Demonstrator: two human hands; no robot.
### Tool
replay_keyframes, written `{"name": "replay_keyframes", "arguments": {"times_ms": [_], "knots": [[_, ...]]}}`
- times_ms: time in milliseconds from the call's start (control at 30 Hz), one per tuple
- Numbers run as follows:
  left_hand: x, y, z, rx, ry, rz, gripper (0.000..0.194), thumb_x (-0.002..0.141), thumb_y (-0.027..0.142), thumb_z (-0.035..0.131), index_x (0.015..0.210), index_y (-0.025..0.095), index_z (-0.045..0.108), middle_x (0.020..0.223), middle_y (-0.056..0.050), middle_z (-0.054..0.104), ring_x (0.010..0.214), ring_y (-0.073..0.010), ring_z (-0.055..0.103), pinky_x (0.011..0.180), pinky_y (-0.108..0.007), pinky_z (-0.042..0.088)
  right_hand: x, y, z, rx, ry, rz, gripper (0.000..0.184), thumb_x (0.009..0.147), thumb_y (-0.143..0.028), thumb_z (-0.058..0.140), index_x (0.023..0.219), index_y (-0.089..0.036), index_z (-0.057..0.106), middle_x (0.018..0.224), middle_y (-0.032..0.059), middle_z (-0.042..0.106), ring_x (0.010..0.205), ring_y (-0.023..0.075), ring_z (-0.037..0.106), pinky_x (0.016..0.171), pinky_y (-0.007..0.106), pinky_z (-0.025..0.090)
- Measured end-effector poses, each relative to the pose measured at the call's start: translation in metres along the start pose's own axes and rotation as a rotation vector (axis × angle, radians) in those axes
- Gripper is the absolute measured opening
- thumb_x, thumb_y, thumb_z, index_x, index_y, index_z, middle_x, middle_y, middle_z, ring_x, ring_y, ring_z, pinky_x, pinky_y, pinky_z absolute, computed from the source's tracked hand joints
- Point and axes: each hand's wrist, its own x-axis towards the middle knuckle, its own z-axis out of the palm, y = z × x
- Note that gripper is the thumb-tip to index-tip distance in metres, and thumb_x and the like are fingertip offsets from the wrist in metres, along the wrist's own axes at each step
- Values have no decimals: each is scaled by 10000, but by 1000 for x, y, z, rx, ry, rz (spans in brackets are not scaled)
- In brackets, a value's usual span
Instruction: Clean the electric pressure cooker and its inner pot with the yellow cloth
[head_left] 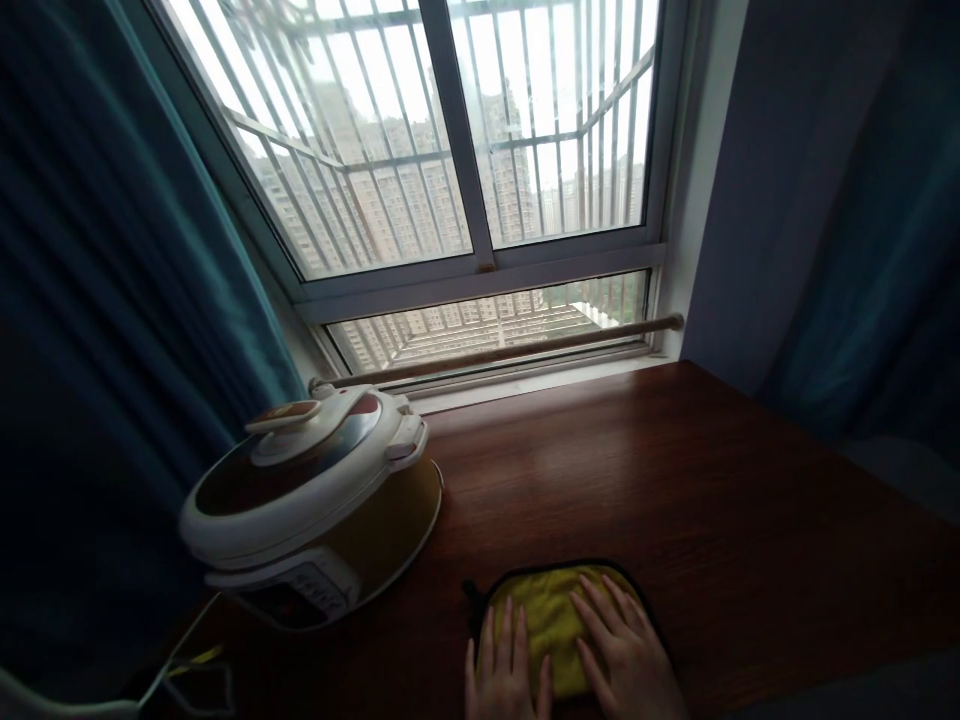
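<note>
A yellow cloth pad with black edging (pixel 556 605) lies flat at the near edge of the view, a small black tab sticking out at its upper left corner. My left hand (pixel 506 675) rests palm down on its left part, fingers stretched out and pointing away from me. On the right part lies my right hand (pixel 626 645), also palm down with the fingers spread. Neither hand grips anything. Slight wrinkles show in the yellow cloth between them. The pad's near edge is partly hidden by the hands and cut off by the frame.
A white and gold electric cooker (pixel 315 500) with a dark-topped lid stands left on the brown wooden table (pixel 600 450). A cord (pixel 180 640) lies at lower left. Behind the table is a barred window (pixel 480 250) with a rail (pixel 510 352). Blue curtains (pixel 150 250) hang at both sides.
</note>
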Motion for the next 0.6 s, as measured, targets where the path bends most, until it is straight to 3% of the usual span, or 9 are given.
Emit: {"name": "replay_keyframes", "arguments": {"times_ms": [167,333,600], "knots": [[5,2,-16,36,-24,78,488,841,342,419,1321,259,432,1350,-26,464,1208,-278,433,925,-471,378,-1,-3,-3,2,-3,31,451,880,-371,397,1331,-375,393,1390,-90,388,1270,229,365,1028,384,310],[10,8,-34,41,-46,25,461,855,355,406,1296,232,465,1361,-9,449,1229,-265,412,956,-450,359,-1,-11,-12,11,-11,64,426,880,-373,392,1300,-346,453,1384,-71,406,1276,237,353,1038,390,299],[9,10,-37,13,-89,-9,459,872,359,391,1318,256,429,1374,11,432,1244,-242,404,977,-431,348,-1,-15,-16,34,-27,108,410,886,-420,377,1278,-357,480,1376,-98,409,1285,235,335,1052,392,286]]}}
